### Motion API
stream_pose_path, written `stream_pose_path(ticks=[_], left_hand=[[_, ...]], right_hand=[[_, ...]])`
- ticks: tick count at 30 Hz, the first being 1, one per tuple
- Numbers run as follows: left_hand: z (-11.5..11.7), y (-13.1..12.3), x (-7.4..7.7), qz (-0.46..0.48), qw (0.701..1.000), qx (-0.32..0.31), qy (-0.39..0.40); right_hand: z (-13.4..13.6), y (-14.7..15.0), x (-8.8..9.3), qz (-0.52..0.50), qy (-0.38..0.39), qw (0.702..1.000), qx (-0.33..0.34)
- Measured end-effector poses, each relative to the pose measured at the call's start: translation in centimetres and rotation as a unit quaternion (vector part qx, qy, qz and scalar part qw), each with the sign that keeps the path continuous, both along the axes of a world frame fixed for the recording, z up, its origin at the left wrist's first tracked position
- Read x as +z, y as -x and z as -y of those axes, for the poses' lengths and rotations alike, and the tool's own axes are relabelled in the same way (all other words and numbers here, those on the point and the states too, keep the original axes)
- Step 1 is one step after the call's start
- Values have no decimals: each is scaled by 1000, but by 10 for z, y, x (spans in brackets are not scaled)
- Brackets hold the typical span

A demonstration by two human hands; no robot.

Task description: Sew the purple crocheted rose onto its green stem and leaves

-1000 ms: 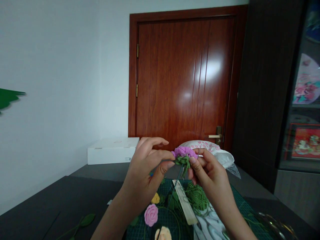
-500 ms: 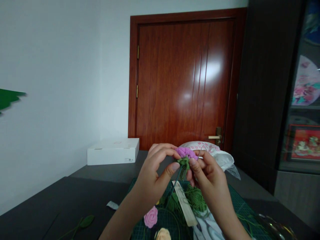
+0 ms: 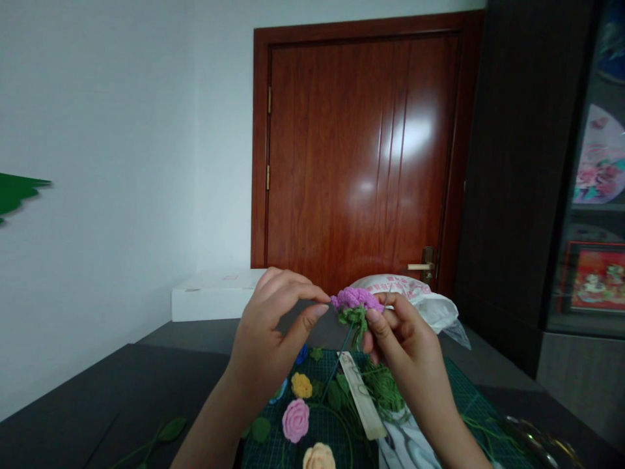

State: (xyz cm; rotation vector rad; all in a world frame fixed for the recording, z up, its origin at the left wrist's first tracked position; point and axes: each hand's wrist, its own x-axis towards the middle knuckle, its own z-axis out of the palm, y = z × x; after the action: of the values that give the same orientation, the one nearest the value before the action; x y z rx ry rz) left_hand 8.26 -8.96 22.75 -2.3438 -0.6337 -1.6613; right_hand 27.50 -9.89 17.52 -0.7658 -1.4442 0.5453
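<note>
left hand point(image 3: 273, 332) and right hand point(image 3: 405, 342) pinch a crocheted purple flower point(image 3: 355, 299), wire stem point(image 3: 339, 365) slanting down-left.

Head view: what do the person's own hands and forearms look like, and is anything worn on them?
The left hand and right hand are bare, with no gloves, rings or bracelets showing. The left forearm and right forearm are bare too, with no watch, and no sleeve appears before the picture's lower edge.

crocheted purple flower point(image 3: 356, 299) | green sepals point(image 3: 352, 318) underneath | thin green stem point(image 3: 339, 354) slanting down | pinched between left hand point(image 3: 276, 326) and right hand point(image 3: 405, 339)
</note>
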Motion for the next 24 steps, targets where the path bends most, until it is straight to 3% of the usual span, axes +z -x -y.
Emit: stream_pose_path(ticks=[7, 16, 20, 24], left_hand=[[-2, -19, -13, 38, 995, -29, 86], [-5, -21, -12, -12, 999, -19, 48], [-6, -13, -14, -44, 995, 25, 84], [-12, 6, -15, -138, 968, 78, 196]], right_hand=[[-1, 1, -1, -11, 1, 1000, 18], [-2, 3, -2, -23, -1, 1000, 16], [-2, 5, -3, -48, -5, 999, 6], [-3, 4, -3, -43, -6, 999, -1]])
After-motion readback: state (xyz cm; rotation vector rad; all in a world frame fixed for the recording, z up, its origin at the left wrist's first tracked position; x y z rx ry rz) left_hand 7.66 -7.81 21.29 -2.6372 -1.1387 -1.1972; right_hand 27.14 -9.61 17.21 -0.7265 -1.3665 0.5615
